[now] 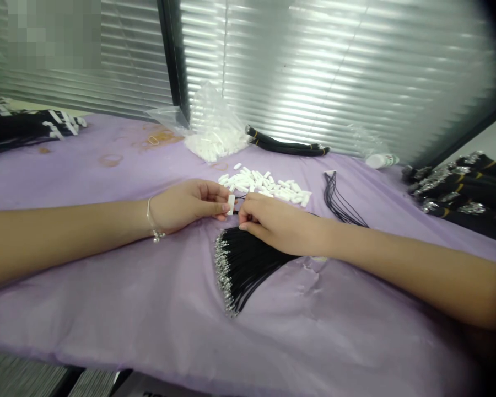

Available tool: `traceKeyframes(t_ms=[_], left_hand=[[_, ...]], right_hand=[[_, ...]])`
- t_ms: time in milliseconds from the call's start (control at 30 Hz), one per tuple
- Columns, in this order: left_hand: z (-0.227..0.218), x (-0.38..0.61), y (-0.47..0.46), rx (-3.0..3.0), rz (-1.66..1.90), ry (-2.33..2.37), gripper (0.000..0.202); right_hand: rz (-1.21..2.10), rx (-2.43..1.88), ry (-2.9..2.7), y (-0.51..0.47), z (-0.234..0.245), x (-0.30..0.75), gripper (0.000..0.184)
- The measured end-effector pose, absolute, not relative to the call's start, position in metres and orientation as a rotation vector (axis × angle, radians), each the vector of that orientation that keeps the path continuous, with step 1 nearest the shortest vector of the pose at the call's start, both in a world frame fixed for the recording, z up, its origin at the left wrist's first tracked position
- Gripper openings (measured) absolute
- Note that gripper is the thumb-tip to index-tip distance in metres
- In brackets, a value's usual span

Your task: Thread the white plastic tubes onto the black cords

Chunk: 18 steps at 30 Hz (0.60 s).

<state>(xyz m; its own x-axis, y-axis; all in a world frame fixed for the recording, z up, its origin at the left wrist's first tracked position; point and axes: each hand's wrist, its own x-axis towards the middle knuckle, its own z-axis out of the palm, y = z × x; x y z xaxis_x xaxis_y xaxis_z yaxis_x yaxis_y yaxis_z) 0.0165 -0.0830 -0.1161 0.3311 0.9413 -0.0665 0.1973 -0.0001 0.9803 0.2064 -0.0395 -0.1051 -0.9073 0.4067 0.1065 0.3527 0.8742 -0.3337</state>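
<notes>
White rectangular plastic connector (231,205), apparently part-wired, pinched in left hand (182,207); right hand (275,221) seemingly pinches thin black wire (240,197); metal-tipped black wires (256,256) toward purple-covered worktop's (128,309) front edge lie unfitted.

The head-worn camera looks forward and down over the worktop (107,309) from close by, left hand (186,207) and right hand (276,223) mid-frame, venetian blinds (314,71) beyond.

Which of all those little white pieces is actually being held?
The white piece pinched between the left hand's thumb and fingers; the loose white pieces just beyond lie heaped on the purple cover.
</notes>
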Motion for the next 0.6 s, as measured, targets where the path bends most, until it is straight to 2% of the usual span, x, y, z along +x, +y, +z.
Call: traceKeyframes(t_ms=[200, 333, 467, 600], left_hand=[[-0.116, 0.015, -0.083, 1.474, 0.859, 1.113, 0.016], [-0.113, 0.016, -0.085, 1.442, 0.864, 1.095, 0.008], [-0.112, 0.016, -0.086, 1.381, 0.888, 1.048, 0.005], [-0.113, 0.014, -0.086, 1.461, 0.853, 1.028, 0.003]], right_hand=[[0.779, -0.809, -2.563, -0.043, -0.107, 0.213, 0.008], [1.062, -0.764, -2.343, -0.032, -0.108, 0.213, 0.012], [1.016, -0.786, -2.214, -0.028, -0.11, 0.211, 0.021], [0.922, -0.796, -2.219, -0.032, -0.111, 0.211, 0.023]])
